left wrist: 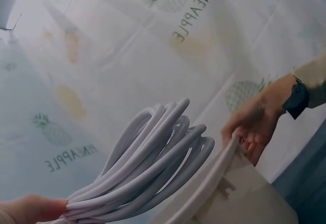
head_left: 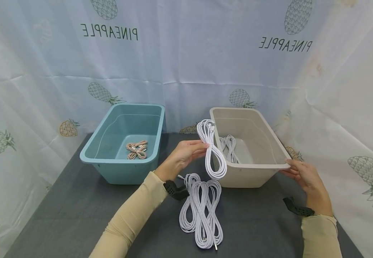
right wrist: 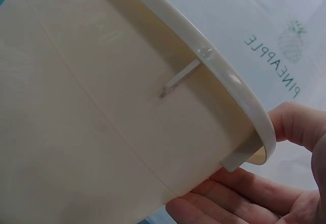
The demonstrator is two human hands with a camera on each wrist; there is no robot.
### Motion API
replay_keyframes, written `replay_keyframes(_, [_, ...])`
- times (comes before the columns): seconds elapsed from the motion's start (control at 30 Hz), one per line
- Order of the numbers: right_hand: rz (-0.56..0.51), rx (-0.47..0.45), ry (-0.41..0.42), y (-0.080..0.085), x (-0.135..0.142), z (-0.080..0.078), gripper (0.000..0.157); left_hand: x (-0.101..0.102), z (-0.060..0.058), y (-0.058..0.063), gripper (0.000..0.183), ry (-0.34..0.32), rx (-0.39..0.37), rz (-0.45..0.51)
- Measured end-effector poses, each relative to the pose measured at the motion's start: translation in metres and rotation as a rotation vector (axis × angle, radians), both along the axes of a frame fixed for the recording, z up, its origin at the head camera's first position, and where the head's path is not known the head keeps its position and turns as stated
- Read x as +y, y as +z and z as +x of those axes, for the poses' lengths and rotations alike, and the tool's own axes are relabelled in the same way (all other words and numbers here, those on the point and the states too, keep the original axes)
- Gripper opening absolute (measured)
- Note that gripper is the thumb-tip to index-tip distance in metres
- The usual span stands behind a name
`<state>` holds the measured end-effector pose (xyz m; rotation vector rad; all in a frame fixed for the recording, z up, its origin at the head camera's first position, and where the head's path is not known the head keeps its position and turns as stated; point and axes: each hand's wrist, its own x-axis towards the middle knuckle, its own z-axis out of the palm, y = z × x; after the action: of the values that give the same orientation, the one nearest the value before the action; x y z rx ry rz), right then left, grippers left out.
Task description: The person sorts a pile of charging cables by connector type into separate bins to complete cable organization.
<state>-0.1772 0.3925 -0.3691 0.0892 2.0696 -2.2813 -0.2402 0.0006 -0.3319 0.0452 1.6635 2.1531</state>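
Note:
My left hand (head_left: 187, 153) pinches a coiled white cable (head_left: 216, 157) at its tied middle, holding it up beside the left wall of the beige bin (head_left: 254, 175). In the left wrist view, the loops of this white cable (left wrist: 147, 158) fan out from the fingertips. At the bin's near right corner, my right hand (head_left: 305, 175) grips the rim, thumb on top and fingers beneath; the right wrist view shows this right hand (right wrist: 265, 183) close up against the bin wall. Another white cable bundle (head_left: 229, 148) lies inside the beige bin.
Several coiled white cables (head_left: 202, 215) lie on the dark table (head_left: 254, 222) in front of the beige bin. To the left stands a teal bin (head_left: 122, 172) with tan cable bundles (head_left: 137, 149) inside. A pineapple-printed curtain (head_left: 186, 53) encloses the back and sides.

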Motion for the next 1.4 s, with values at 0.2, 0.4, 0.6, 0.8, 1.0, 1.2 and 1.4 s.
replay_keyframes(0.2, [0.000,0.008,0.000,0.000,0.001,0.001,0.028,0.018,-0.015,0.007,0.038,0.014,-0.015,0.018])
replay_keyframes(0.4, [-0.006,0.005,-0.008,0.001,0.001,0.002,0.028,0.036,-0.032,0.012,0.039,0.033,-0.042,0.073])
replay_keyframes(0.6, [-0.028,0.000,-0.012,0.002,0.002,0.002,0.027,0.052,-0.047,0.017,0.038,0.032,-0.064,0.077])
replay_keyframes(0.8, [-0.029,0.004,-0.017,0.002,0.001,0.002,0.026,0.070,-0.064,0.024,0.040,0.083,-0.074,0.044])
replay_keyframes(1.0, [0.002,0.002,-0.033,0.000,-0.001,0.000,0.025,0.081,-0.077,0.029,0.042,0.056,-0.056,0.008])
replay_keyframes(1.2, [0.020,0.012,-0.024,-0.001,-0.002,-0.002,0.026,0.074,-0.083,0.030,0.057,0.001,-0.012,-0.162])
replay_keyframes(1.4, [0.035,0.012,-0.022,-0.001,-0.001,0.000,0.024,0.058,-0.069,0.024,0.045,-0.031,-0.001,-0.101])
